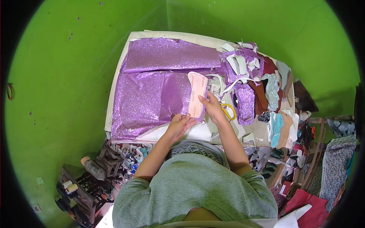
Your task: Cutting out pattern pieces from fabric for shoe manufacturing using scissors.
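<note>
A pink, insole-shaped piece point(196, 95) with printed marks lies over purple glitter fabric point(140, 91) on the table. My left hand point(178, 126) pinches its lower end between thumb and fingers. My right hand point(213, 107) grips its right edge, thumb on top and the other fingers mostly hidden beneath. A strip of the glitter fabric shows along the insole's right edge. Close to my right wrist are yellow scissor handles point(228, 111); the blades are hard to make out. To the right of them sits a stack of purple glitter sole-shaped pieces point(245, 103).
Cut scraps point(239, 64) pile up at the table's far right. Brown pieces point(260, 97), silver glitter pieces point(272, 91) and turquoise pieces point(275, 129) lie along the right side. Below left stand a plastic bottle point(94, 168) and a dark crate point(85, 193). Green walls point(228, 19) surround the table.
</note>
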Demonstrator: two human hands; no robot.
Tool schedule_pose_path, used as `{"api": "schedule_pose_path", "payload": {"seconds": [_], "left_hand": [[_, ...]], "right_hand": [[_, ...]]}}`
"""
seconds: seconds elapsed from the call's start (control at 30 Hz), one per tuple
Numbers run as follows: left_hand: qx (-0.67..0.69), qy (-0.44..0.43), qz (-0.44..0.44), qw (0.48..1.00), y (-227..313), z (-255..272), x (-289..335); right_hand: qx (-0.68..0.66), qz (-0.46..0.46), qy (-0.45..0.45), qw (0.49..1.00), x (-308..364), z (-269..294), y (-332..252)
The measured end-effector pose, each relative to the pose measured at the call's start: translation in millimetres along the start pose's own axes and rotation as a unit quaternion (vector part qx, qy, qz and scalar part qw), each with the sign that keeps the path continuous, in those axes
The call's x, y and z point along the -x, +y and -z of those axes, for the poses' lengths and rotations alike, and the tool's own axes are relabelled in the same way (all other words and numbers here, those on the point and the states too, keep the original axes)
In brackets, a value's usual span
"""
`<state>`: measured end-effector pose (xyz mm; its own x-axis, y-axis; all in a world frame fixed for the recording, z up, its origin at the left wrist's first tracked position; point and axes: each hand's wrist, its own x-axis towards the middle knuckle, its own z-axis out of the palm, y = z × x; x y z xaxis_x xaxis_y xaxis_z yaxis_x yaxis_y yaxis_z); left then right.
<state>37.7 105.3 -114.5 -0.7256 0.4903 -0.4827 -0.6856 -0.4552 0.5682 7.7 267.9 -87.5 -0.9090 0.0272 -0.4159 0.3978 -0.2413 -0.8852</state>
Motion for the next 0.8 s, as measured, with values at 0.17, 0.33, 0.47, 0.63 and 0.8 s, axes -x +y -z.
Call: {"api": "schedule_pose_path", "payload": {"seconds": [0.17,0.33,0.47,0.63,0.8], "left_hand": [[-0.025,-0.007,0.057,0.998,10.5,-3.3,4.9],[-0.315,-0.152,0.234,0.907,63.9,15.0,8.5],[-0.491,-0.127,0.064,0.859,113.7,15.2,-18.1],[-0.579,-0.175,-0.330,0.725,141.9,-11.5,-95.7],[-0.650,-0.303,-0.179,0.674,157.8,-38.3,-155.5]], "right_hand": [[0.046,0.056,0.030,0.997,-3.9,3.5,16.9],[0.051,0.090,0.087,0.991,-8.8,12.7,40.6],[0.189,0.068,0.141,0.969,1.0,7.3,30.5],[0.211,0.120,0.166,0.956,4.9,-3.3,19.6],[0.306,0.081,0.192,0.929,-0.7,3.3,30.7]]}}
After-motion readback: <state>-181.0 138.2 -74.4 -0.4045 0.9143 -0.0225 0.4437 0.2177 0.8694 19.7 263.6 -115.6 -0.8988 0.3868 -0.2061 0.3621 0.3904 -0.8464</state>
